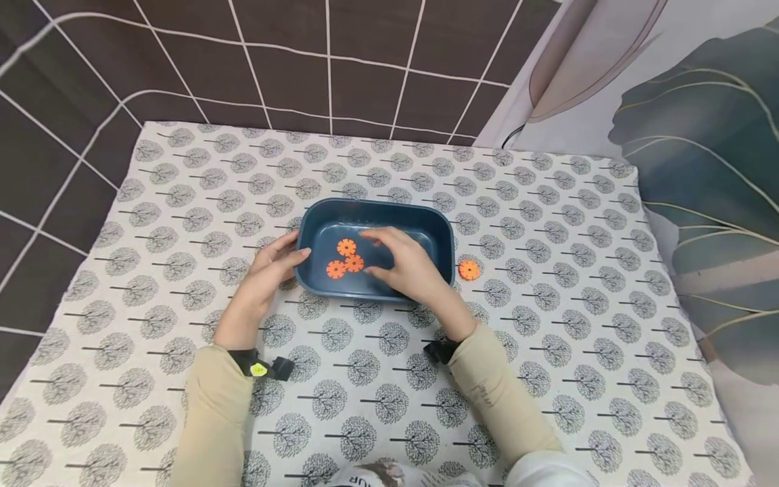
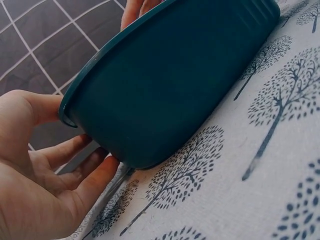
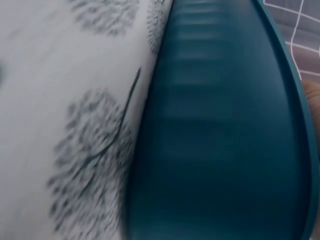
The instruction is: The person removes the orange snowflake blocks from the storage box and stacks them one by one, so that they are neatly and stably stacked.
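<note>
A dark teal plastic basin (image 1: pixel 377 295) with rounded corners stands on the cloth. My left hand (image 1: pixel 264 277) grips its left end, thumb over the rim and fingers against the outer wall, as the left wrist view of the basin (image 2: pixel 150 90) also shows. Inside lie three orange notched discs, an upper disc (image 1: pixel 346 247), a left disc (image 1: pixel 335 269) and a right disc (image 1: pixel 354 263), clustered together. My right hand (image 1: pixel 408 264) reaches in over the front rim, thumb and fingers parted with nothing between them, just right of the discs. The basin's wall (image 3: pixel 215 140) mostly hides that hand from its wrist view.
Another orange notched disc (image 1: pixel 469 270) lies on the cloth just outside the basin's right end. The tree-print cloth (image 1: pixel 548 379) covers the table. Behind it stands a dark wall (image 1: pixel 286 74) with a white grid, and a patterned curtain (image 1: pixel 718 203) hangs at the right.
</note>
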Action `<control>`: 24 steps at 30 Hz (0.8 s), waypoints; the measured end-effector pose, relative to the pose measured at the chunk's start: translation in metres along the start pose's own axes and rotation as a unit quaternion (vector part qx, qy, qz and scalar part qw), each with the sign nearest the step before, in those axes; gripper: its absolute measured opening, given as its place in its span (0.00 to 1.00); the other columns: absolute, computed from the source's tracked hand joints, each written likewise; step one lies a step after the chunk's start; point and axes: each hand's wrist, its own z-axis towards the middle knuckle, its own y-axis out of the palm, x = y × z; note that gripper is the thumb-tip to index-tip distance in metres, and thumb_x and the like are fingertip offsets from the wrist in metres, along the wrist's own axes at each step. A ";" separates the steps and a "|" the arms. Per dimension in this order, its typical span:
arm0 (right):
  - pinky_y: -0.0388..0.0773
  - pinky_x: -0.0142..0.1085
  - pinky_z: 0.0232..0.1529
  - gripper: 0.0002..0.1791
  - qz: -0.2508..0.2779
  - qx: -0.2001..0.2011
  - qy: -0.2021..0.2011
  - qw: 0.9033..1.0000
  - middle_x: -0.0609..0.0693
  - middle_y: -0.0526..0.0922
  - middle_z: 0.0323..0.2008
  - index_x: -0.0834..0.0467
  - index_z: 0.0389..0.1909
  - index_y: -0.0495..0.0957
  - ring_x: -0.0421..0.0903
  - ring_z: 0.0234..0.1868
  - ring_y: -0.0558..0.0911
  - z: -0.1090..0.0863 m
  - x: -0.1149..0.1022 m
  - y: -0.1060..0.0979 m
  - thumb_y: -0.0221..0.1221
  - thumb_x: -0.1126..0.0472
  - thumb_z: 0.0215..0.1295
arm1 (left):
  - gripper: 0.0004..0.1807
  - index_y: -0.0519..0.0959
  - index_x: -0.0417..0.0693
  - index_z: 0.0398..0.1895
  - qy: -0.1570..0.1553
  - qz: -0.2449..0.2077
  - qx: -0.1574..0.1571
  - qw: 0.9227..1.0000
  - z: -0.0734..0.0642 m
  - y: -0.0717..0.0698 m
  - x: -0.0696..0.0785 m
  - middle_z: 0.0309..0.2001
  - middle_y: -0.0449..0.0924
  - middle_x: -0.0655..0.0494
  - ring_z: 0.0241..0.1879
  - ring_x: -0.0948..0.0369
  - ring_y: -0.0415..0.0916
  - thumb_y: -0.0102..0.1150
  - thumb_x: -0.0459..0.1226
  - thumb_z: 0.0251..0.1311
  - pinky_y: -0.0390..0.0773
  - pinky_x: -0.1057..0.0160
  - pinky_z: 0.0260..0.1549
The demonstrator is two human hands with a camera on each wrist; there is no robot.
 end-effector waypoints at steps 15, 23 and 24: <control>0.75 0.43 0.52 0.30 -0.062 -0.108 0.115 0.986 0.49 0.76 0.53 0.52 0.55 0.74 0.46 0.53 0.76 0.022 -0.009 0.021 0.70 0.55 0.49 | 0.35 0.54 0.49 0.72 0.005 -0.011 -0.008 1.000 0.003 0.002 -0.002 0.71 0.55 0.49 0.63 0.54 0.61 0.55 0.37 0.62 0.61 0.54 0.63; 0.74 0.44 0.55 0.26 -0.109 -0.135 0.109 0.979 0.50 0.75 0.53 0.53 0.54 0.77 0.49 0.56 0.74 0.027 -0.010 0.030 0.68 0.53 0.52 | 0.35 0.54 0.49 0.71 -0.002 -0.010 0.004 1.000 0.003 0.001 -0.002 0.70 0.56 0.49 0.63 0.55 0.61 0.54 0.36 0.62 0.63 0.55 0.62; 0.73 0.44 0.55 0.26 -0.112 -0.136 0.107 0.979 0.50 0.75 0.54 0.52 0.54 0.77 0.49 0.56 0.73 0.028 -0.011 0.030 0.68 0.53 0.52 | 0.35 0.54 0.49 0.71 -0.002 -0.012 0.004 1.000 0.003 0.001 -0.001 0.70 0.56 0.49 0.63 0.54 0.60 0.54 0.36 0.62 0.63 0.55 0.62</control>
